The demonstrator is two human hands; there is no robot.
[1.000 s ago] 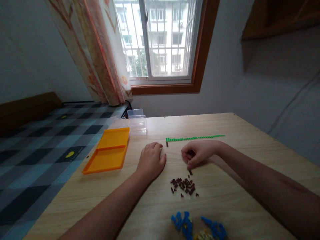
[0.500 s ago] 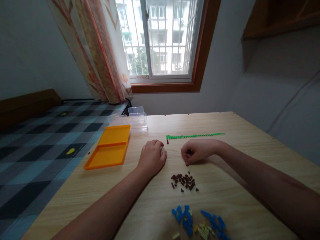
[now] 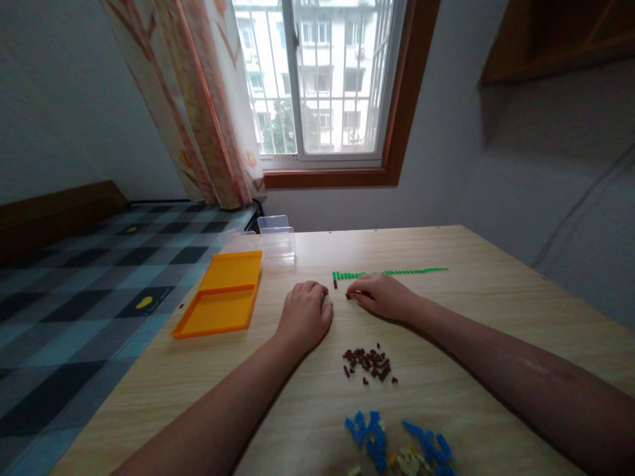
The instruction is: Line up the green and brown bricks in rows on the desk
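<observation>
My right hand (image 3: 380, 295) pinches a small brown toy brick (image 3: 348, 297) between thumb and fingertips, close to the tabletop. Just left of that brick, another brown brick (image 3: 335, 284) lies below the left end of a long row of green bricks (image 3: 347, 276). Part of the row is hidden behind my right hand. My left hand (image 3: 305, 315) rests on the wood with its fingers loosely bent and the thumb apart; I see nothing in it. Nearer to me, between my forearms, is a loose pile of brown bricks (image 3: 367, 362).
Blue bricks (image 3: 374, 443) and pale yellow pieces (image 3: 409, 461) lie at the near edge of view. An orange two-part tray (image 3: 223, 311) sits on the left of the table (image 3: 307, 410), with clear plastic boxes (image 3: 278, 244) behind it. A bed (image 3: 99, 277) adjoins the left side.
My right hand has moved from above the brown pile, forward and left to the green row, with a brown brick in its fingertips. The left hand stays in place.
</observation>
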